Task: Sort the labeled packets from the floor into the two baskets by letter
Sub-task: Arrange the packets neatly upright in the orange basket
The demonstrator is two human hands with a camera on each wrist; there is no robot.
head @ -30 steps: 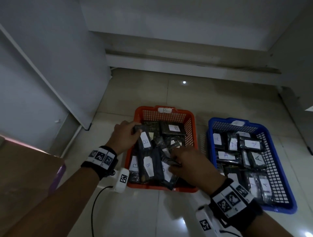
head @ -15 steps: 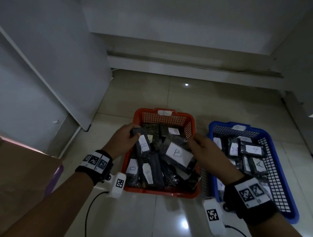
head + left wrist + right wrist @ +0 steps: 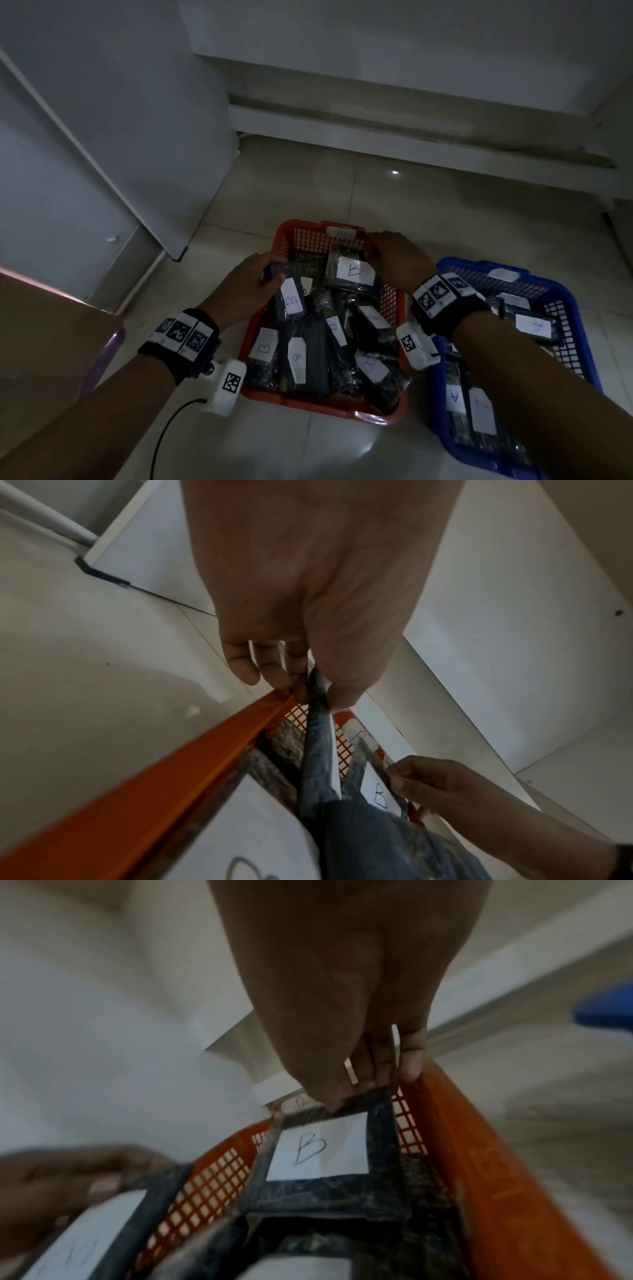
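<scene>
Hands pinching B packets, left hand [image 3: 248, 284] at orange basket [image 3: 260, 320] rim, right hand [image 3: 397, 258] at far wall

Pale tiled floor [image 3: 308, 192], white cabinet door [image 3: 113, 137], brown board [image 3: 44, 342] at left.

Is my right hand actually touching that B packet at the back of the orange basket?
Touching. In the right wrist view, the right hand pinches the top edge of the B packet, thumb on its front, over the orange basket.

The right forearm hides much of the blue basket [image 3: 579, 329], whose near corner is cut off; its far label [image 3: 501, 274] is unreadable.
</scene>
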